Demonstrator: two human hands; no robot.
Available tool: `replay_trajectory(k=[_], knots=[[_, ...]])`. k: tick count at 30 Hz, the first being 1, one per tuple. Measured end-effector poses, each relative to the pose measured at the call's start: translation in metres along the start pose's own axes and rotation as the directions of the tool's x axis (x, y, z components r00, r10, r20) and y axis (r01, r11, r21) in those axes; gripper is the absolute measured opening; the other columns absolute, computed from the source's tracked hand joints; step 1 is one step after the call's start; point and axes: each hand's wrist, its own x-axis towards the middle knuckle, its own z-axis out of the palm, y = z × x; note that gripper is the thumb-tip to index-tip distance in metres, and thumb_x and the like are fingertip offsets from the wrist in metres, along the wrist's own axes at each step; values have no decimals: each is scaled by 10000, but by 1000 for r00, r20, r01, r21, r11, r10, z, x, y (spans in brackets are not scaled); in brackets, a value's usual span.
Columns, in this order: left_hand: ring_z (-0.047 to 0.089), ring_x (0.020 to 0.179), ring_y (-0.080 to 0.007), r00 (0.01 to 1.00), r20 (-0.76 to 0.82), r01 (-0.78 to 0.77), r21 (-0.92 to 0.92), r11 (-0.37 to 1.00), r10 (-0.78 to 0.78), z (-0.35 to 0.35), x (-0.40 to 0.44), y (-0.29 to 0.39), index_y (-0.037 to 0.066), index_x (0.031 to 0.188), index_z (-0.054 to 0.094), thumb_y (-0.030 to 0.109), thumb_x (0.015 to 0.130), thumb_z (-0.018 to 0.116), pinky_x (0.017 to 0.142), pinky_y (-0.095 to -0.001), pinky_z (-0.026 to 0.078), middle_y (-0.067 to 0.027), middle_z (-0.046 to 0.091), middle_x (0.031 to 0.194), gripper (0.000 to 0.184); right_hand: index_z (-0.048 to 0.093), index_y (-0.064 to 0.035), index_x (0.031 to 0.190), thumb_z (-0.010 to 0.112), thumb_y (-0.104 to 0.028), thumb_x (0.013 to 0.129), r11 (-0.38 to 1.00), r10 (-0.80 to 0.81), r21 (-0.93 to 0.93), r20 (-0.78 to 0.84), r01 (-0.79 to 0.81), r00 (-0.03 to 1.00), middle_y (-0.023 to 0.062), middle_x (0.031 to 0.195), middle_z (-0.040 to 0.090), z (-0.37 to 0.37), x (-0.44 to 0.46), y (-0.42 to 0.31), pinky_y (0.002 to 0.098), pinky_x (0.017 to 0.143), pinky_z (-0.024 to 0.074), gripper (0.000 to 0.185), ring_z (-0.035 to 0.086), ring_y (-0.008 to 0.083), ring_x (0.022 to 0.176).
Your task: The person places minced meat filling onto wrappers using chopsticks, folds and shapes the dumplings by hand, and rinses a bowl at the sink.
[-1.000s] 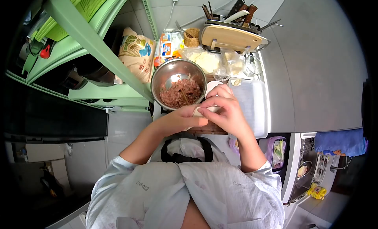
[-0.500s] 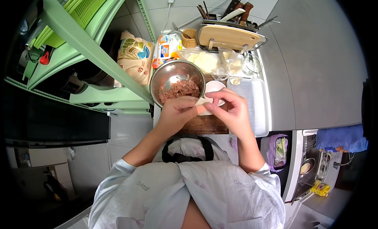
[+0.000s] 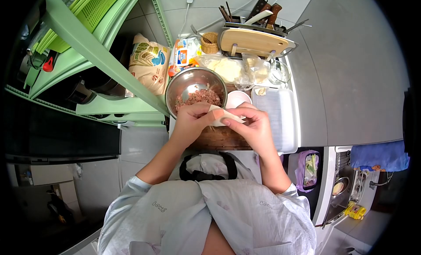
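Note:
Between both hands is a thin pale dough wrapper (image 3: 231, 116), spread above a brown wooden board (image 3: 223, 141). My left hand (image 3: 193, 121) pinches its left side, fingers closed, with an orange-tinted patch on the thumb. My right hand (image 3: 254, 125) pinches the right edge between thumb and fingers. Just beyond my left hand stands a steel bowl (image 3: 173, 86) with pinkish minced filling (image 3: 201, 98). A small pinkish-white bowl (image 3: 239, 97) sits behind the wrapper. To the right lies a translucent plastic tray (image 3: 280, 123) with one small pale piece (image 3: 261, 91) at its far end.
Behind the bowls lie a clear bag of pale wrappers (image 3: 226, 68), a glass container (image 3: 280, 73) and a wicker cup (image 3: 209, 43). A knife rack holds a wooden cutting board (image 3: 252, 42). A printed sack (image 3: 149, 64) stands beside the green shelf frame (image 3: 101, 49).
Both hands have come lower and uncovered the small pinkish-white bowl. The wrapper, mostly hidden by the fingers at first, is now more spread out between them.

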Motion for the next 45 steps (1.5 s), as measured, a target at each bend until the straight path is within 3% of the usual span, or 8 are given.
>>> replay_trajectory(k=[9,15,21,24,27,39,42,45], knots=[[620,912,-136,985,20,-172,-31,985,173,5,1,-1,-39,995,695,123,911,620,796,-253,472,-85,693,957,197,717,8,832,741,-72,795,987,109,111,78,-117,991,-35,694,547,3,4,10,218,619,368,92,439,55,674],[607,835,-88,994,41,-99,27,995,98,0,-2,-2,-37,1002,695,162,934,599,763,-224,473,-51,696,894,232,712,9,807,735,-69,803,988,12,154,103,-28,995,-31,725,581,6,3,16,200,638,374,81,468,43,696],[584,814,-54,999,-23,-29,1,1000,29,0,-5,2,-30,1011,698,216,944,595,730,-212,468,-23,686,872,275,710,10,817,734,-77,812,969,170,162,97,-184,981,-21,768,624,6,-1,20,195,641,384,90,492,32,696],[589,821,-58,999,-47,10,-66,998,-13,1,-8,2,-31,1009,698,235,947,594,735,-207,469,-31,686,877,293,709,5,808,733,-91,818,938,159,302,66,-171,985,-33,736,602,9,-3,17,189,622,373,99,471,25,670],[611,739,-91,987,-160,13,-130,991,-34,4,-7,3,-61,957,691,293,934,608,683,-226,485,-66,681,837,365,707,3,796,728,-102,827,976,120,184,8,-119,993,-41,709,579,4,-7,22,191,600,355,112,449,24,652],[622,793,-92,992,-115,24,-238,971,-52,5,-6,1,-42,1011,689,288,947,590,701,-221,483,-49,681,886,350,702,5,807,728,-89,824,980,114,174,-121,-92,986,-38,716,580,-5,-20,26,196,603,349,99,440,33,654],[619,860,-95,999,-36,-31,-137,990,27,5,-4,-1,-39,1023,687,264,959,571,755,-226,473,-49,679,951,331,706,5,861,741,-75,805,974,20,228,-78,-2,997,-21,784,600,-4,-17,18,201,634,365,104,460,41,698],[609,890,-91,970,130,-218,98,971,205,6,1,-14,-42,1056,675,217,957,571,786,-229,462,-45,671,1004,295,707,2,900,749,-61,789,982,-1,189,31,-5,1000,-12,832,607,0,-14,28,206,657,375,135,473,49,735]])
